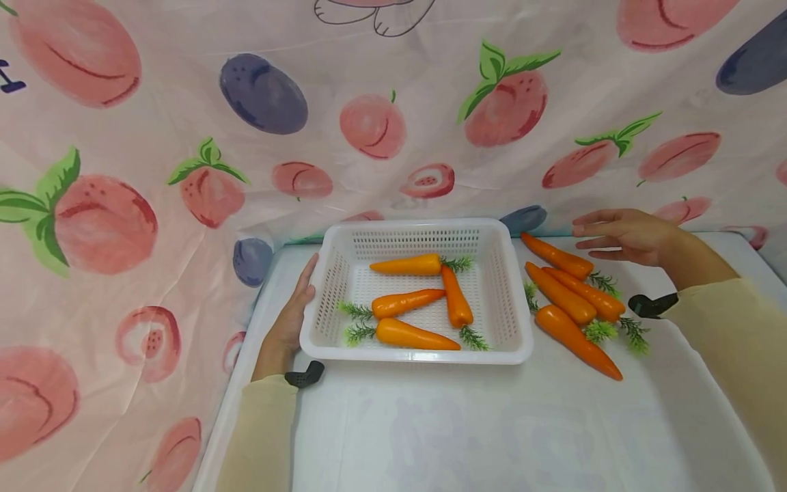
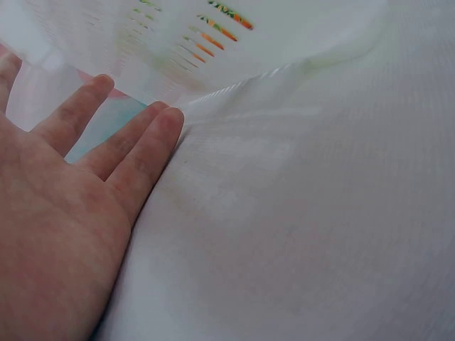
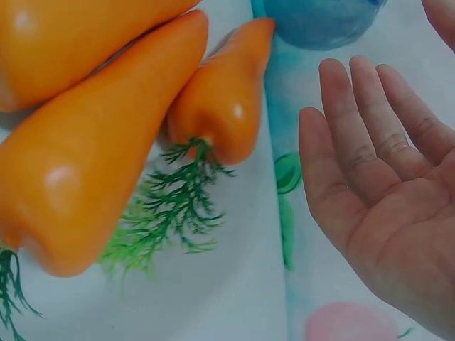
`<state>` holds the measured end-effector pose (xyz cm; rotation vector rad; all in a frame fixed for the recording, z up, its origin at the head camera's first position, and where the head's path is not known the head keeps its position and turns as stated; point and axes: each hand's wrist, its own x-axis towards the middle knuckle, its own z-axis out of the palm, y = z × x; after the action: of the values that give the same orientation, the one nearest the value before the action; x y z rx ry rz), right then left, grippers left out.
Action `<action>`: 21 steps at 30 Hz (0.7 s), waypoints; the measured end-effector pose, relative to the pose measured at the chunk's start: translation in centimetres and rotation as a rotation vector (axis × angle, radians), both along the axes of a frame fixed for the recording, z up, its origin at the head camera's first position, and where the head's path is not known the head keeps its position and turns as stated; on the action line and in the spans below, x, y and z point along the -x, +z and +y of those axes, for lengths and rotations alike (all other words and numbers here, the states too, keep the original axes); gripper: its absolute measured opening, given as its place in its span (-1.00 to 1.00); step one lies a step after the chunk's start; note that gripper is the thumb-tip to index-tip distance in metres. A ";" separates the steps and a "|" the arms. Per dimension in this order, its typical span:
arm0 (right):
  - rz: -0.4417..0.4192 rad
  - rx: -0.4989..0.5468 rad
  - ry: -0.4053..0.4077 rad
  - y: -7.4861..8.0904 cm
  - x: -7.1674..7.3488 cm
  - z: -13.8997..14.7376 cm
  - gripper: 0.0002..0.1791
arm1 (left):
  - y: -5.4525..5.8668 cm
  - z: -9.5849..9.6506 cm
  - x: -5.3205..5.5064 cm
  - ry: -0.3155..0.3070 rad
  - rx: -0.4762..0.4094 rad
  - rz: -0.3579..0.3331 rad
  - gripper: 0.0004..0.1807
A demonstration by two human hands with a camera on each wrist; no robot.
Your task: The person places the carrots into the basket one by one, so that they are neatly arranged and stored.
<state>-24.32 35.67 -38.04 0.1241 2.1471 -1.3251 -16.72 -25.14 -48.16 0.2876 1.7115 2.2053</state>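
Observation:
A white plastic basket (image 1: 418,356) with slotted walls stands on the table, several orange toy carrots (image 1: 406,264) with green tops lying in it. At its left side is my left hand (image 1: 289,324), fingers straight against the basket's outer wall, also seen in the left wrist view, where the hand (image 2: 92,163) lies along the slotted side. To the basket's right lies a loose group of carrots (image 1: 578,335). My right hand (image 1: 633,236) hovers just beyond the group's far end, holding nothing; in the right wrist view its fingers (image 3: 348,128) are extended, apart from the nearest carrot (image 3: 220,99).
A white cloth covers the table (image 1: 467,430). Behind and to the left hangs a pink fruit-print curtain (image 1: 381,68), close to the basket's far rim. Dark wrist cameras (image 1: 305,375) sit on both wrists.

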 end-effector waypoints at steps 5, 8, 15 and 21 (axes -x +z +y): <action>-0.006 0.001 -0.024 -1.1 0.1 0.3 -0.05 | 0.0 0.0 -0.1 -0.002 -0.009 0.004 -0.24; -0.011 0.012 -0.040 -1.7 0.0 0.4 -0.06 | -0.1 0.0 0.0 0.001 -0.006 0.002 -0.23; -0.002 0.008 -0.043 -2.6 -0.1 0.6 -0.09 | -0.3 0.0 0.1 0.001 -0.014 -0.003 -0.21; -0.027 0.019 -0.052 -3.0 -0.2 0.7 -0.05 | -0.1 0.0 0.1 -0.003 0.003 0.004 -0.22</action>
<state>-24.15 36.41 -41.09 0.1903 2.1211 -1.3648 -16.79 -25.19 -48.29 0.2948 1.7149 2.2013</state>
